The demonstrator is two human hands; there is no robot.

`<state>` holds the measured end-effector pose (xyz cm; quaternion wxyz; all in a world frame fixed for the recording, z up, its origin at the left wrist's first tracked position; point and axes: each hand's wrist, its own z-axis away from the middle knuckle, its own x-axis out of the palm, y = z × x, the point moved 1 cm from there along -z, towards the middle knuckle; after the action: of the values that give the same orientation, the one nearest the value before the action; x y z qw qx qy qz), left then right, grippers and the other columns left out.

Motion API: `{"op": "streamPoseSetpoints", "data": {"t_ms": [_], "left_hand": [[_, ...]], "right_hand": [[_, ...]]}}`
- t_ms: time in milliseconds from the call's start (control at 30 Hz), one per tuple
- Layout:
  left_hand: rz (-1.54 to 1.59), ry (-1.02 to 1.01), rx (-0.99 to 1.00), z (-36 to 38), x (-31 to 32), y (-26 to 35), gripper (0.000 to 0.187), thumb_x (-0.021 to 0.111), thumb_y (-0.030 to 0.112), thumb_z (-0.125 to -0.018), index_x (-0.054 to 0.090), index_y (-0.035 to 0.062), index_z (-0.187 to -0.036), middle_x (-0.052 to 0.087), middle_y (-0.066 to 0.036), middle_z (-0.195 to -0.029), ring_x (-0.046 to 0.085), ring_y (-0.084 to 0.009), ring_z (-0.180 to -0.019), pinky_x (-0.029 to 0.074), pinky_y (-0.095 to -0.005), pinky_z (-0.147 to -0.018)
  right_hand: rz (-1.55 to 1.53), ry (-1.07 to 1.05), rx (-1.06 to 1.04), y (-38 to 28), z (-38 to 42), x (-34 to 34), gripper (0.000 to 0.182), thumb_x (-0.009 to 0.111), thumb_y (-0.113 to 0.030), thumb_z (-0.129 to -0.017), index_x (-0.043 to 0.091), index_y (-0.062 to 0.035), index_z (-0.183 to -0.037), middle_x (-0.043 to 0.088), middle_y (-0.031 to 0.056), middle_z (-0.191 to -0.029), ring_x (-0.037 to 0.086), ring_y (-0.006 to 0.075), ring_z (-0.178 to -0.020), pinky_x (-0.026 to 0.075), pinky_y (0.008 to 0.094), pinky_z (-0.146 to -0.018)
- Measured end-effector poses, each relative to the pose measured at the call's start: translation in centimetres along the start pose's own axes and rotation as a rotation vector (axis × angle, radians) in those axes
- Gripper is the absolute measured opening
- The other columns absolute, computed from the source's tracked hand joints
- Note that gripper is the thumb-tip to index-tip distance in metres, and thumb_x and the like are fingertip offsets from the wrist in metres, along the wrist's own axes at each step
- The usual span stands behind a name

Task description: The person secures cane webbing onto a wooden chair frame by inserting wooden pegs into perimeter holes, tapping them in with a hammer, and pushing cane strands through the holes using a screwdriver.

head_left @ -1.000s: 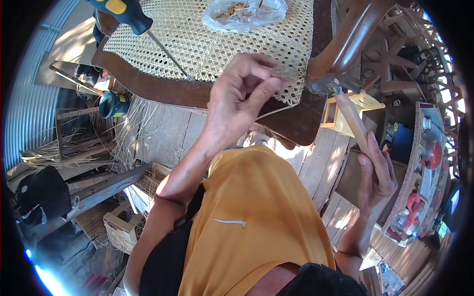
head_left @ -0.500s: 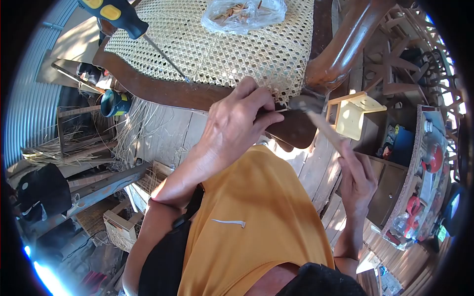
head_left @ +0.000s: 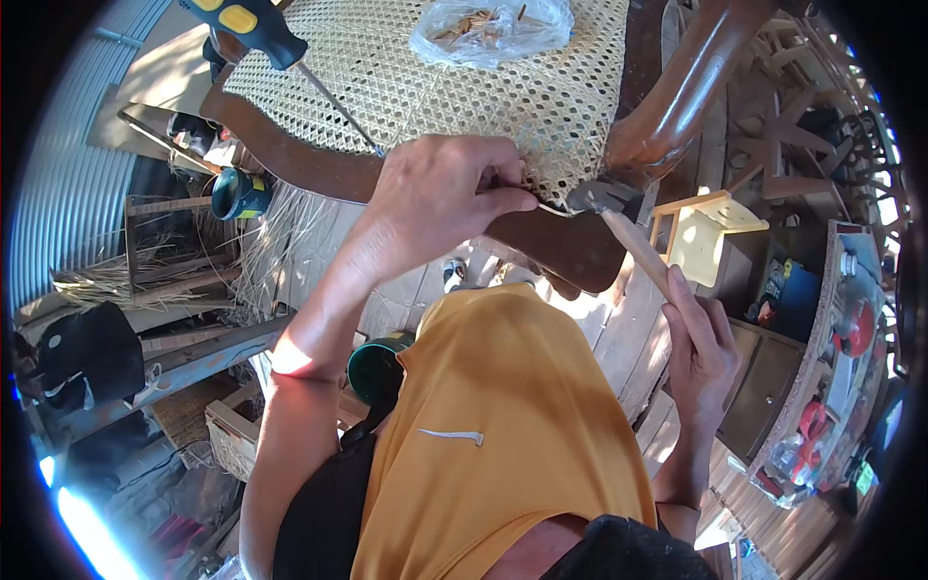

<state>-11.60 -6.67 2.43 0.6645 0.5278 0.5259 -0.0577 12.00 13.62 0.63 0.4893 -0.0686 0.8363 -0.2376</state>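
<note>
My right hand [head_left: 701, 353] grips a hammer by its pale wooden handle [head_left: 638, 248]. The dark hammer head [head_left: 601, 197] is at the front right corner of a chair seat, by the base of the armrest. Thumb and fingers of my left hand [head_left: 440, 198] pinch a thin pale strip [head_left: 553, 209], which runs toward the hammer head along the seat's edge. Woven cane [head_left: 406, 101] covers the seat inside a brown wooden frame [head_left: 570, 253]. A screwdriver [head_left: 333, 101] with a black and yellow handle has its tip at the frame's left edge.
On the cane lies a clear plastic bag [head_left: 493, 34] with small wooden bits. A glossy wooden armrest [head_left: 691, 87] rises at the right. Green buckets [head_left: 239, 195] and loose cane strands [head_left: 280, 242] are at the left; a cabinet [head_left: 764, 387] stands right.
My left hand has shifted slightly left and up, and the thin strip now shows at its fingertips. The hammer head stays near the same corner. The view has shifted a little.
</note>
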Motion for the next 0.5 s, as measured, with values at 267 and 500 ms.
{"op": "streamPoseSetpoints", "data": {"t_ms": [267, 500], "left_hand": [[0.244, -0.274, -0.105, -2.1, -1.3, -1.2, 0.014, 0.079, 0.012, -0.087, 0.072, 0.0000, -0.091, 0.070, -0.001, -0.081, 0.060, -0.0058, -0.074, 0.046, -0.0243, -0.065], [0.288, -0.228, -0.094, -2.3, -1.0, -2.0, 0.014, 0.079, 0.010, -0.087, 0.073, -0.0021, -0.090, 0.071, -0.004, -0.084, 0.064, -0.0077, -0.078, 0.051, -0.0239, -0.073]], "right_hand": [[0.055, -0.106, -0.078, 0.3, -0.4, -0.4, 0.042, 0.069, 0.001, -0.091, 0.068, -0.0119, -0.131, 0.068, 0.0110, -0.091, 0.066, 0.0199, -0.077, 0.052, 0.0321, -0.068], [0.068, -0.047, -0.130, 0.5, -0.4, 0.0, 0.043, 0.069, 0.002, -0.090, 0.068, -0.0110, -0.130, 0.068, 0.0115, -0.092, 0.067, 0.0211, -0.076, 0.052, 0.0321, -0.067]]}}
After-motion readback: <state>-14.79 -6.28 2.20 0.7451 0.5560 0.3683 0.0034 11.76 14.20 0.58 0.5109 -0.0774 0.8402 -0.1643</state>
